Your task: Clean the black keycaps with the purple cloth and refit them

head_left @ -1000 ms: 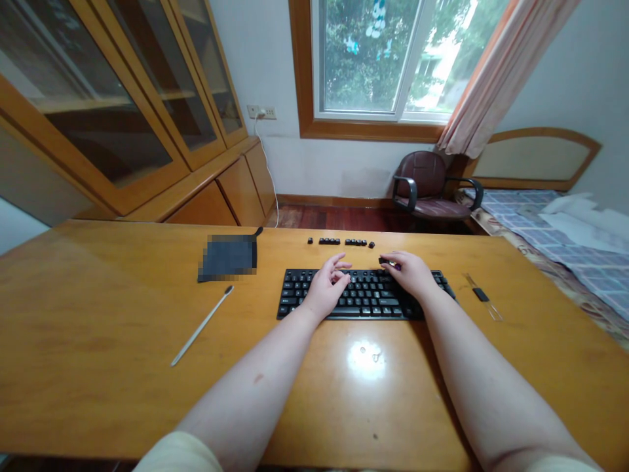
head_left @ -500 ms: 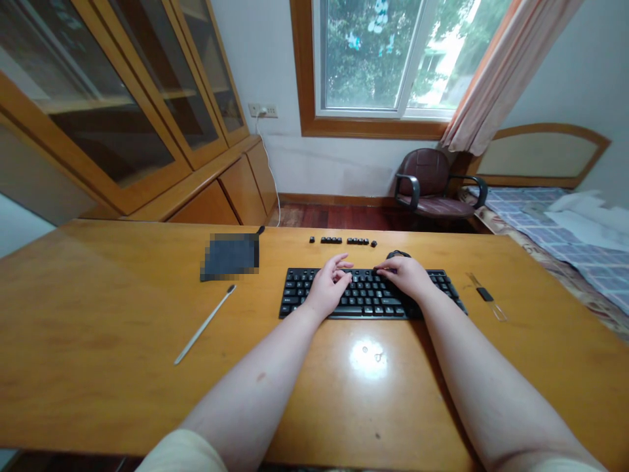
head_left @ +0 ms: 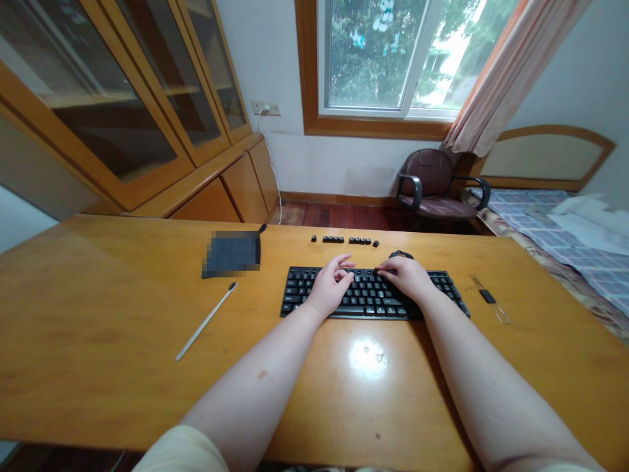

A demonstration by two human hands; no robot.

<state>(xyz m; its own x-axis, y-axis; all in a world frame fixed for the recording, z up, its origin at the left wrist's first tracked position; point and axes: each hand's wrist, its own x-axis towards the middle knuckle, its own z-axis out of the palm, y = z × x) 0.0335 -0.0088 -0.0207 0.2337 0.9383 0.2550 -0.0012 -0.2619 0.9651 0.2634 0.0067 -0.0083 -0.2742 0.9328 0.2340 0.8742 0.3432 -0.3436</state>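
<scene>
A black keyboard (head_left: 366,311) lies before me on the wooden desk, with gaps along its top row. My left hand (head_left: 330,286) rests over its left half, fingers apart and holding nothing I can see. At the top row, right of centre, my right hand (head_left: 403,274) has thumb and fingertips pinched together on a small black keycap (head_left: 376,271), mostly hidden by the fingers. Behind the keyboard several loose keycaps (head_left: 333,239) stand in a line. A black coiled cable (head_left: 400,254) shows partly beyond my right hand.
On the left lie a long white brush (head_left: 206,322) with a dark head and a dark, blurred-out pouch (head_left: 232,254). A wire keycap puller (head_left: 487,297) with a black grip lies right of the keyboard. Past the desk (head_left: 122,314) stand an armchair (head_left: 430,183) and a bed.
Both hands keep nearly the same places on the keyboard, the right still pinching at the top row. The whole view has shifted slightly.
</scene>
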